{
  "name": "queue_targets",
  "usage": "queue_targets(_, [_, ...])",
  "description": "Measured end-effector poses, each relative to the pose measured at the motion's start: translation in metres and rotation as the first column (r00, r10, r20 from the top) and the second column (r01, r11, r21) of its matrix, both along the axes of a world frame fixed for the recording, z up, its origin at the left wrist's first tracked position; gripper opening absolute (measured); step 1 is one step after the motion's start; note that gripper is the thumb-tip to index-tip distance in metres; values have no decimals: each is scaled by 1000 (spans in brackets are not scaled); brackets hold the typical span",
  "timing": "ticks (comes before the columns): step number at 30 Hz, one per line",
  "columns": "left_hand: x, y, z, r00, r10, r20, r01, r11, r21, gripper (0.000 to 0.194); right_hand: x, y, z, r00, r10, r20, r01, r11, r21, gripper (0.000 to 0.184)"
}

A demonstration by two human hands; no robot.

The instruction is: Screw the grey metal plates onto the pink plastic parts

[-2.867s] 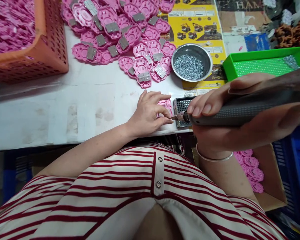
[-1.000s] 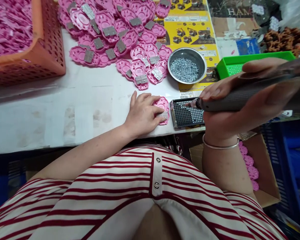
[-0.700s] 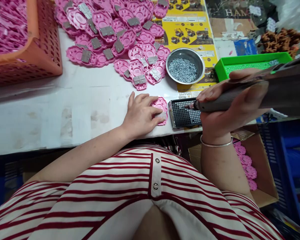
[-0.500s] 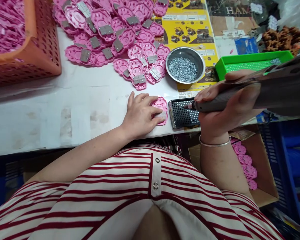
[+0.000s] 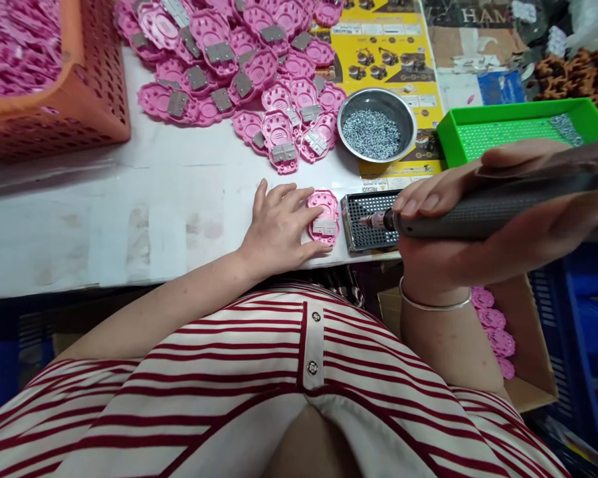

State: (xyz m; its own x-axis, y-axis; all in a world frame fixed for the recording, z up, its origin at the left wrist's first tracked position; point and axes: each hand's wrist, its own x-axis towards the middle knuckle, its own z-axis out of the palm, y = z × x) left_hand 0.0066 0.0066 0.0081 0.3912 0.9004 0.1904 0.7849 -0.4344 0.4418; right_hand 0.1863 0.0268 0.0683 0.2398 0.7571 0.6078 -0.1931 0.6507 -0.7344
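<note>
The left forearm comes in from the lower left and the left hand (image 5: 279,226) lies palm down, its fingers spread apart, not clamped on anything. The right hand (image 5: 438,262), a bangle (image 5: 436,307) at its wrist, is wrapped around a grey power screwdriver (image 5: 478,216), which it holds nearly level with the bit pointing left. The two hands are apart.

On the far left stands an orange perforated crate (image 5: 97,93) full of pink plastic pieces (image 5: 20,40). Next comes a heap of pink plastic housings (image 5: 209,60), many bearing grey metal plates, on the white tabletop (image 5: 90,219). Right of the heap, a steel bowl (image 5: 404,113) of small screws (image 5: 371,135) sits partly on a yellow printed sheet (image 5: 386,40). Nearer the person is a black perforated tray (image 5: 351,229); the bit is over it, though whether it touches cannot be told. The right hand and screwdriver hide the tray's right end and part of a green tray (image 5: 493,136) beyond. Brown pieces (image 5: 573,76) lie behind that, and a cardboard box (image 5: 538,345) of pink parts stands below the table edge.

A single pink housing (image 5: 329,211) with a metal plate (image 5: 325,228) lies flat between the hands, the left index finger touching it, the thumb at its near edge, and the perforated tray just beside it on the right.
</note>
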Motion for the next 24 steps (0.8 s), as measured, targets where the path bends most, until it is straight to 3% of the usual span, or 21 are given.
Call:
queue_targets(4, [0,-3,1,999,-19,-39,20,1000,18,49,-8,-7,-9,996,80,30,-80,997,13,26])
queue_targets(9, [3,-6,4,998,-26,-62,28,999,33,38,-14,-4,-25,998,52,43,-51,998,-28,37])
queue_targets(17, [5,-8,1,995,-26,-96,37,993,109,38,-13,-5,-20,993,115,9,-113,988,-107,38])
queue_targets(21, [6,-9,0,993,-27,-119,44,988,146,35,-15,-3,-24,998,63,18,-61,993,-98,39])
queue_targets(24, [7,-9,1,991,-30,-128,48,988,144,34,-16,-2,-26,995,98,-23,-98,995,-29,34])
